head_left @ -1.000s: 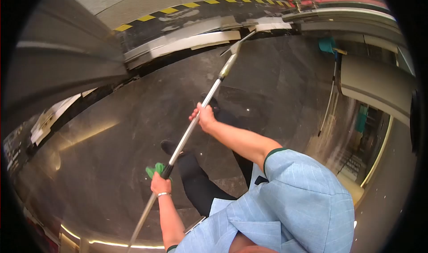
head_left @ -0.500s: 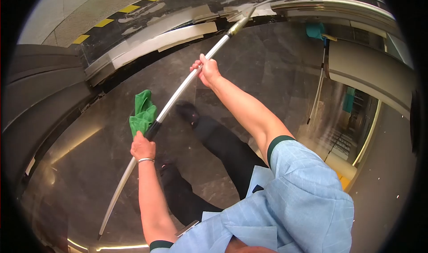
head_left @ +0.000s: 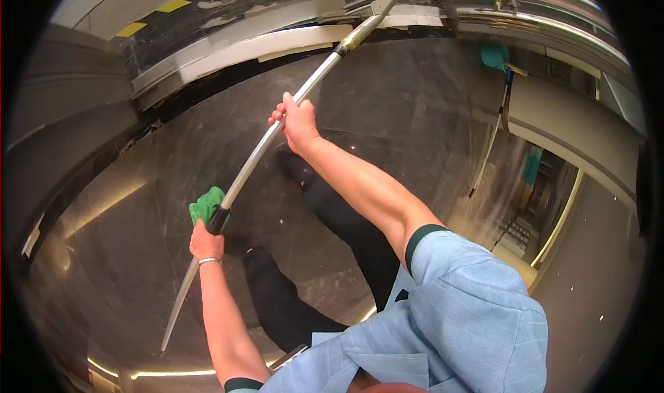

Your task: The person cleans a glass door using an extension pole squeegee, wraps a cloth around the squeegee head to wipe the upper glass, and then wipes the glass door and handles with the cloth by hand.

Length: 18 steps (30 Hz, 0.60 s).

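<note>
Right hand [head_left: 301, 124] higher on the pole [head_left: 258, 158], fingers curled shut around it; right forearm angled up and leftward across the view, elbow slightly bent; left hand [head_left: 206, 239] lower, by the dark collar [head_left: 218, 220], closed on pole and bunched green cloth [head_left: 206, 206]; pole slants above dark floor [head_left: 373, 109], far end at top centre.
</note>
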Available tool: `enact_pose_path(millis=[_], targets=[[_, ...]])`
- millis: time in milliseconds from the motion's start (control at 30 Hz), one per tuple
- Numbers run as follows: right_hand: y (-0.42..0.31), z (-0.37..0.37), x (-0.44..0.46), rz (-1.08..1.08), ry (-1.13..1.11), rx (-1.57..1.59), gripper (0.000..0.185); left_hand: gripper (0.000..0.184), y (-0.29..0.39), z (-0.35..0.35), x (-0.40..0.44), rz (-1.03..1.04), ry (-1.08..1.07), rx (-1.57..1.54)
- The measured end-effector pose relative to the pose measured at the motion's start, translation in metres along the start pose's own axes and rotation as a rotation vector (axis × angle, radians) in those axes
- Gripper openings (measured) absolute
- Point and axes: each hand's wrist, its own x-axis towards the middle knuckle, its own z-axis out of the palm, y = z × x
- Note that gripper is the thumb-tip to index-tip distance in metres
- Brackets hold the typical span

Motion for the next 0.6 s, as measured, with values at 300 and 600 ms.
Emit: enact_pose_path(millis=[300,600], targets=[[0.127,0.082,-0.092,0.096,-0.108,-0.1,0.018,0.024,-0.154,0.027,-0.079,-0.169,0.093,-0.201],[0.235,0.152,-0.177,0.206,-0.268,-0.264,0.019,0.022,-0.256,0.062,-0.157,-0.335,0.172,-0.312]])
